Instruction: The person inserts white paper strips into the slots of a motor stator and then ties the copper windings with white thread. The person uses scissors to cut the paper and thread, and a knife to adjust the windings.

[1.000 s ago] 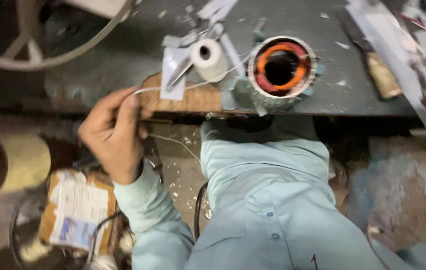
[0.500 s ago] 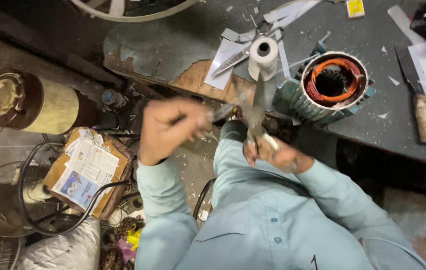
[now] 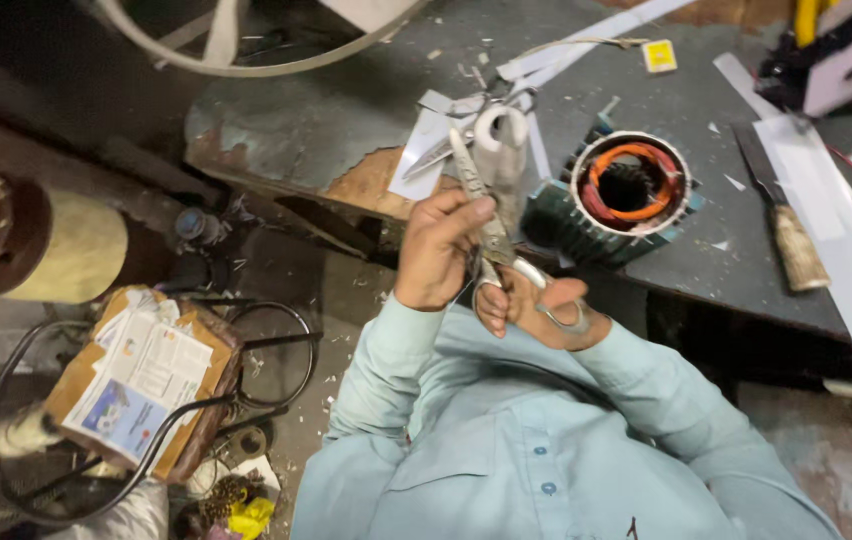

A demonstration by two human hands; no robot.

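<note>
My right hand (image 3: 544,312) grips the handles of a pair of metal scissors (image 3: 486,215), fingers through the loops, with the blades pointing up and away. My left hand (image 3: 443,248) is closed around the scissor blades near the pivot, pinching something thin that I cannot make out. Just beyond the blades a white roll of string or tape (image 3: 502,140) stands on the grey workbench (image 3: 346,110). To its right sits a motor stator (image 3: 631,190) with copper and orange windings inside a ribbed dark housing.
White paper strips (image 3: 826,210) and a wooden-handled tool (image 3: 791,240) lie at the bench's right. A second pair of scissors (image 3: 451,150) rests on paper behind the roll. On the floor at left are a yellow cylinder (image 3: 66,250), a wire-framed stool with a box (image 3: 146,380) and scraps.
A second ago my left hand pulled a white string out to the left, alone. My right hand has since come in with the scissors, and both hands have met at the blades.
</note>
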